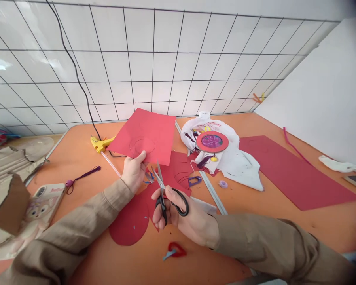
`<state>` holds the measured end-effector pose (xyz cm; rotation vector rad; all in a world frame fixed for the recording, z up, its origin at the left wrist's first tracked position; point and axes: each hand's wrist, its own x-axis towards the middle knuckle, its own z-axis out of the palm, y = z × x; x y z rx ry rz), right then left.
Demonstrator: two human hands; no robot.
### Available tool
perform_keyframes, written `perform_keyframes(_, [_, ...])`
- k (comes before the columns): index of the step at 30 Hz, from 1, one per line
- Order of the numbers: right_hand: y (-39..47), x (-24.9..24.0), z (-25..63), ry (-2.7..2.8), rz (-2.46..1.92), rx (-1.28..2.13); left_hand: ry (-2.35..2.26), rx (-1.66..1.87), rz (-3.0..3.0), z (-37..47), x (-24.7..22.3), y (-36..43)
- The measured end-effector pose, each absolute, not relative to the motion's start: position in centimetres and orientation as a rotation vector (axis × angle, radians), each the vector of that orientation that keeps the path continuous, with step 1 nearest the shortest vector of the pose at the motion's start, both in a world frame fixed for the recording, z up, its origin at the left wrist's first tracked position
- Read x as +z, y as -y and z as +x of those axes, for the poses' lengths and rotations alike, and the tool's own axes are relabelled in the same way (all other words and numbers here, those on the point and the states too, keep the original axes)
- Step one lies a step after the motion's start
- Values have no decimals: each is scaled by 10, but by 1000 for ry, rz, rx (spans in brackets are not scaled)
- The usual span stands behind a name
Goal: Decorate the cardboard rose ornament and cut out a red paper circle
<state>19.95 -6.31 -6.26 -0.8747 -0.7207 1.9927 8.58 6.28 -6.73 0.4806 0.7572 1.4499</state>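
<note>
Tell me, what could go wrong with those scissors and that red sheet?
The right hand holds the scissors open near the left hand, so a finger might get nicked. The left hand grips the red sheet at one edge, so it could bend. A slip might cut across the drawn circle.

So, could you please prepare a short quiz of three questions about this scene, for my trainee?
1. Which hand holds the scissors?
2. True or false: the glue gun is black.
3. Choose one. The lines drawn on the red sheet in the left hand are: A) zigzag; B) curved; C) only straight.

Key:
1. The right hand.
2. False; it is yellow.
3. B.
</note>
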Motion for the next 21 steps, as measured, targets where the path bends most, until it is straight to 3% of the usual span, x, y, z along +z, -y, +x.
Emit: perform_keyframes(21, [56,-58,201,487,-1029,1888,-929,1191,328,83,-68,-62])
